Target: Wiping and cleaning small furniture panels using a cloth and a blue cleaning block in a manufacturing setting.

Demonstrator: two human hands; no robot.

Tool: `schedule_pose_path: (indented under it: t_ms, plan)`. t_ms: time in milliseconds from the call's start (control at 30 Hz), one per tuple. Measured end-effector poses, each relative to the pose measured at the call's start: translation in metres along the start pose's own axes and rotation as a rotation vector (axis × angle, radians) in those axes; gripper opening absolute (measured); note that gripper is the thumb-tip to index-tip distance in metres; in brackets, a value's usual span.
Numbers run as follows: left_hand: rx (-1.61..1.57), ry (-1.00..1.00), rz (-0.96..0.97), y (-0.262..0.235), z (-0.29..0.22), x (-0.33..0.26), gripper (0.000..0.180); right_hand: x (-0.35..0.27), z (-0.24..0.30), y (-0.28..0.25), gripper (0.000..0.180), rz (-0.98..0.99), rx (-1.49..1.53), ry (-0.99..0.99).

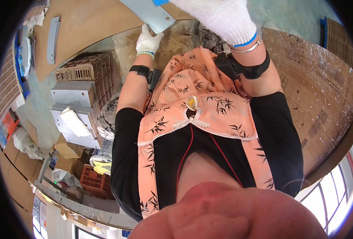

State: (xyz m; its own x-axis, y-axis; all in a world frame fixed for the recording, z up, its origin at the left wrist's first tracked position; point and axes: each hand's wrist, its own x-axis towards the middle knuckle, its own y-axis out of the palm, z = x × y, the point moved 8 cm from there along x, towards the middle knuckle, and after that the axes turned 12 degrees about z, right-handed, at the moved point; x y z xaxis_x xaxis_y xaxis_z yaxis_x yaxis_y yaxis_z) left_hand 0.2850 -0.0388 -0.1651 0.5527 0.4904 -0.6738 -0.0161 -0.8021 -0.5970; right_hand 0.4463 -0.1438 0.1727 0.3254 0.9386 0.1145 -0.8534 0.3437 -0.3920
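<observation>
A small stack of flat grey strips (146, 14), with a round hole near the near end, lies at the top centre. My left hand (148, 42), in a white knit glove, grips the left edge of that near end; some of its fingertips are hidden. To the right, my right hand (220, 18) reaches up over the far side in a matching glove. Its fingers run past the top of the picture, so what they touch cannot be seen. A bit of something blue (159, 2) shows between the strips and the right hand.
A single grey strip (53, 40) lies on the brown board (93, 24) at left. Below stand a brown plastic crate (100, 73) and stacked grey panels (71, 93) with a folded white sheet (75, 121). Large cardboard (312, 99) stands at right; a red-brown crate (97, 181) sits lower left.
</observation>
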Motion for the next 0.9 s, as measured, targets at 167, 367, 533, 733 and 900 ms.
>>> schedule_pose_path:
  t_ms: [167, 367, 533, 733, 900]
  plan:
    - [-0.096, 0.096, 0.041, -0.004, 0.008, 0.011, 0.088, -0.001, -0.001, -0.007, 0.016, -0.028, -0.058, -0.009]
    - [-0.073, -0.020, 0.135, 0.001, 0.011, 0.013, 0.082, -0.003, 0.001, 0.014, 0.018, 0.032, -0.097, -0.050]
    - [-0.109, 0.133, 0.058, 0.014, 0.002, 0.022, 0.070, -0.012, -0.018, 0.001, 0.023, -0.050, -0.162, -0.087]
    - [-0.048, 0.080, 0.026, 0.006, 0.017, 0.020, 0.052, -0.007, -0.017, 0.016, 0.027, -0.041, -0.135, -0.054]
    - [-0.029, 0.089, 0.051, 0.004, 0.016, 0.020, 0.054, 0.002, -0.018, 0.020, 0.031, 0.001, -0.146, 0.004]
